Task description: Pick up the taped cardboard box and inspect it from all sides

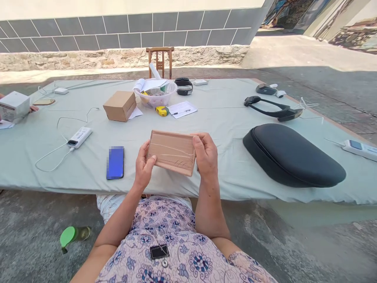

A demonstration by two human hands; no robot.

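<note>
Between my two hands is a flat brown cardboard box (pixel 172 151), raised slightly over the table's near edge and tilted toward me. Thin pale lines and dark scribble-like marks run across its face. My left hand (pixel 144 165) grips the box's left end, thumb on the lower front corner. At the right end, my right hand (pixel 206 155) is closed round the upper corner with the thumb on top; most of its fingers are hidden behind. Left of my left hand lies a phone (pixel 116 162) with a blue screen, partly pixelated.
A cloth-covered table (pixel 224 114) holds a cardboard box (pixel 119 106), a basin (pixel 163 100), a yellow tape measure (pixel 161 111), papers (pixel 183 109), a power bank (pixel 79 137), headsets and a black case (pixel 291 155). Another person's hand (pixel 33 108) touches a white box (pixel 14 106) at left. A bottle (pixel 75 235) lies on the ground.
</note>
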